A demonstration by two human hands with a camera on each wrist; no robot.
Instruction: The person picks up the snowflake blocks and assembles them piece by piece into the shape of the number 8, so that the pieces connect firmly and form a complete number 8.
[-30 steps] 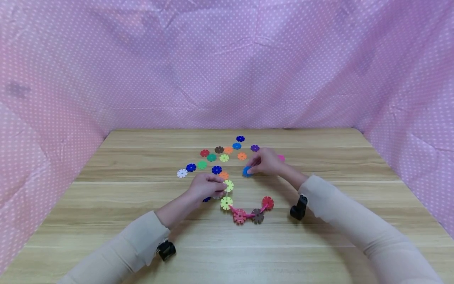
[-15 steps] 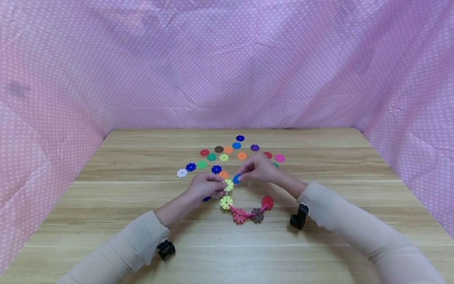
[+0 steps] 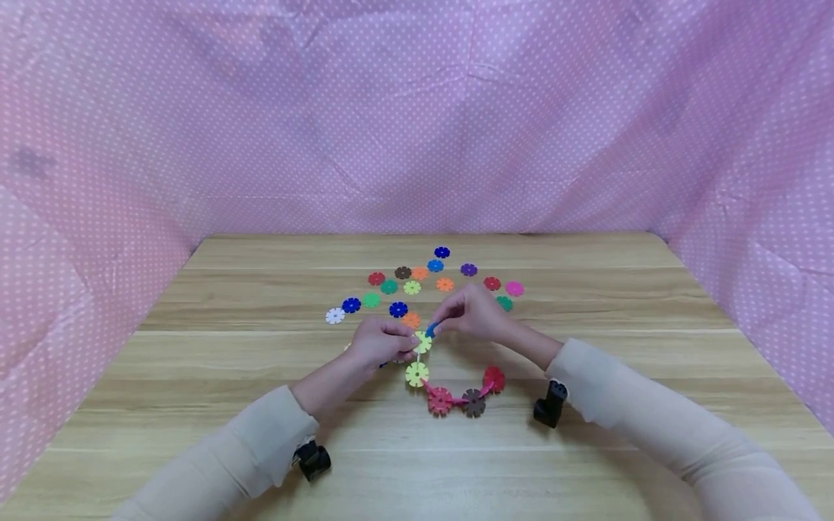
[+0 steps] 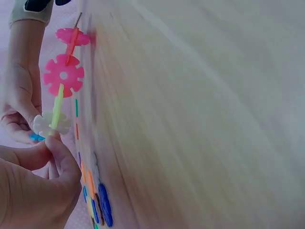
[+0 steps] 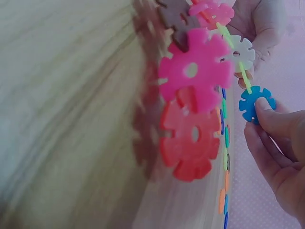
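— So, what is the left hand [image 3: 380, 340] doing?
— It pinches the pale yellow flower disc [image 3: 422, 342] at the top end of the chain [image 3: 456, 394]. The chain is a curve of joined discs lying on the wooden counter [image 3: 215, 376], just below that disc.
— And just right of the yellow disc?
— The right hand [image 3: 474, 312] pinches a small blue disc [image 3: 431, 330] in its fingertips. A second ago that blue disc was farther right, away from the yellow one. Now it has come over and sits right against the yellow disc's edge.
— Is it stuck on yet?
— I cannot tell. The right wrist view shows the blue disc [image 5: 256, 103] at the tip of a thin green link, so I think it is about to join.
— What is behind the yellow disc?
— Loose discs [image 3: 412, 287] of many colours, spread out on the counter. A pink dotted cloth [image 3: 417, 108] hangs all around.
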